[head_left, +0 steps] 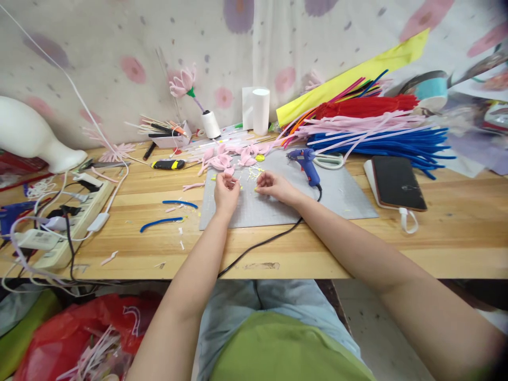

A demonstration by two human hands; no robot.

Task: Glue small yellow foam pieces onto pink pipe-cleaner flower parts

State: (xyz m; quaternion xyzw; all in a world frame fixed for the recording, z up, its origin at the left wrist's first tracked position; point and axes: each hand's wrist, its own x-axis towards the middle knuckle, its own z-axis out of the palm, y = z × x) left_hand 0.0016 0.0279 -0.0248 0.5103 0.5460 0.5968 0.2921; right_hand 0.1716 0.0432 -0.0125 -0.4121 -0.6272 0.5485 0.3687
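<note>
My left hand [227,193] is closed in a pinch above the left part of a grey mat [337,203]. A tiny pale piece seems to show at its fingertips, too small to name. To its right, my right hand [275,189] has its thumb and fingers curled together, with a speck of yellow at the tips. Small white and yellow stamen-like bits [254,172] lie on the mat just beyond both hands. Behind them are pink fuzzy petals [220,161] and a yellow piece [260,157]. A blue glue gun [305,163] rests on the mat at the right.
Bundles of blue pipe cleaners [381,145] and red pipe cleaners [365,107] lie at the back right. A black cord [264,244] crosses the table front. A power strip [75,227] with cables is on the left; a black notebook-like object [399,182] is on the right.
</note>
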